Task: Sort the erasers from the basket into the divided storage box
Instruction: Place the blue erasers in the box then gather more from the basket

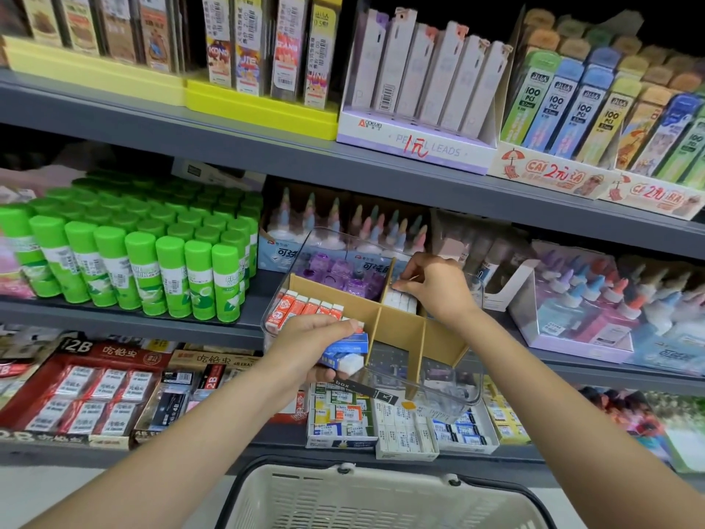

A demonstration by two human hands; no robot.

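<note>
A clear divided storage box (450,395) with brown cardboard dividers juts out from the middle shelf. Its left compartment holds a row of orange-sleeved erasers (305,308); purple erasers (343,276) fill the far compartment. My left hand (309,343) grips blue-sleeved white erasers (345,357) at the box's front left corner. My right hand (435,284) reaches into the far right compartment and pinches one of the white erasers (400,299) there. The cream basket (381,498) is below, its inside hidden from here.
Green glue sticks (152,269) stand left of the box on the same shelf. Glue bottles (595,307) stand in display boxes to its right. Boxed erasers (400,421) fill the shelf below. Pencil lead packs (427,89) line the top shelf.
</note>
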